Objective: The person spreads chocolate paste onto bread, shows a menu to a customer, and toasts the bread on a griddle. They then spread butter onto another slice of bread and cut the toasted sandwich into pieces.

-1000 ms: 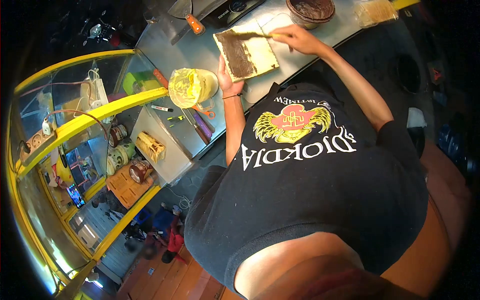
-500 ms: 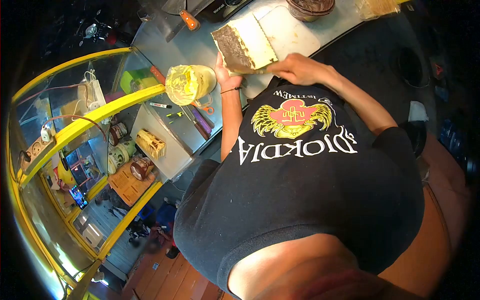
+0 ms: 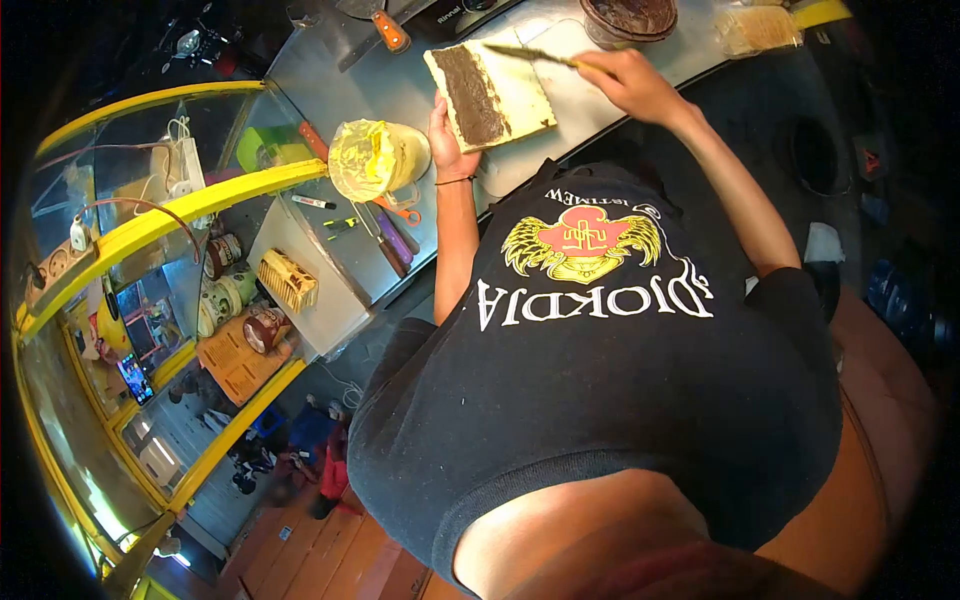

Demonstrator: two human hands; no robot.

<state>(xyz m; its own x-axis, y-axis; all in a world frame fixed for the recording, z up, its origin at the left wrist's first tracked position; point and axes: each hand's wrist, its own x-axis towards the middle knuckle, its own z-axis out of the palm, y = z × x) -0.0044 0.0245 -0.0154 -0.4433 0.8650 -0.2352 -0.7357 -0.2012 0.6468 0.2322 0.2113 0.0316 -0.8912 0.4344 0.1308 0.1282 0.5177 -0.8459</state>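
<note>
A slab of bread point(image 3: 522, 95) rests in my left hand point(image 3: 450, 140), with my fingers partly hidden under its left edge. Dark brown spread point(image 3: 470, 95) covers a band on its left part; the rest looks pale yellow. My right hand point(image 3: 635, 88) is closed round the handle of a spreading knife point(image 3: 530, 53), whose smeared blade lies over the slab's upper edge. Whether the blade touches the bread I cannot tell. Left of my left hand stands a tub of yellow spread point(image 3: 385, 160). Near my right hand is a bowl with brown residue point(image 3: 630, 18).
A broad blade with an orange handle point(image 3: 391, 33) lies by the Rinnai stove point(image 3: 455, 14). Wrapped bread point(image 3: 758, 30) is at the upper right. Purple-handled tools point(image 3: 398, 238), a yellow brush-like block point(image 3: 288, 280) and a yellow-framed glass case point(image 3: 215, 210) are on the left.
My right hand has moved up and right from the slab's lower edge, and the knife blade now shows over the upper edge. The slab has shifted slightly in my left hand.
</note>
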